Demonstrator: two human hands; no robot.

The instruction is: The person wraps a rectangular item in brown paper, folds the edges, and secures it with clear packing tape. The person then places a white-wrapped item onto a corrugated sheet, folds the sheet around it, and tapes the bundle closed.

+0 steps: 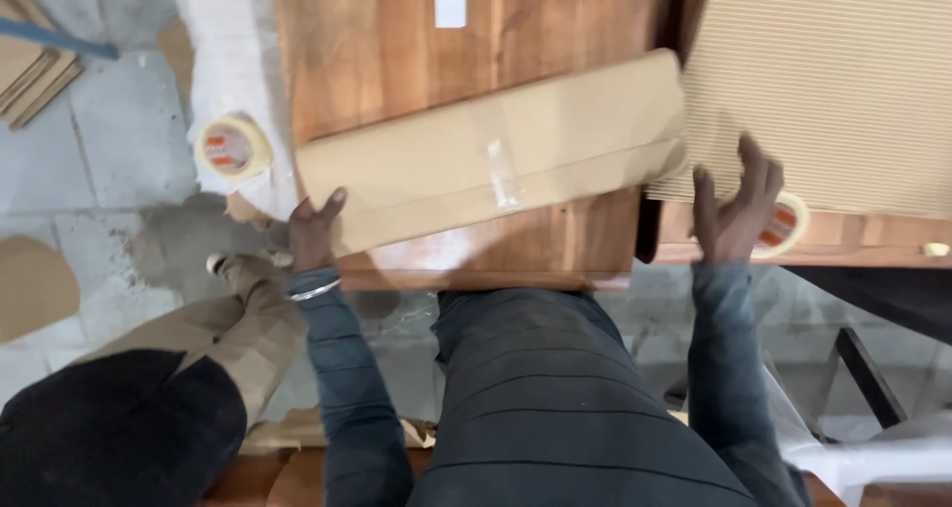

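A long flat parcel wrapped in brown paper (pixel 496 155) lies slanted across a polished wooden board (pixel 397 41), with a strip of clear tape at its middle. My left hand (pixel 312 231) grips the parcel's lower left corner, thumb up along its edge. My right hand (pixel 736 209) is beside the parcel's right end and holds a roll of tape (pixel 788 224) against a sheet of ribbed corrugated cardboard (pixel 843 80). My dark sleeves and torso fill the lower middle.
Another roll of tape (pixel 233 148) rests on white foam wrap (pixel 228 61) at the left. A second person in tan trousers (pixel 233 318) and a dark top crouches at the lower left. Cardboard scraps (pixel 35 289) lie on the grey tiled floor.
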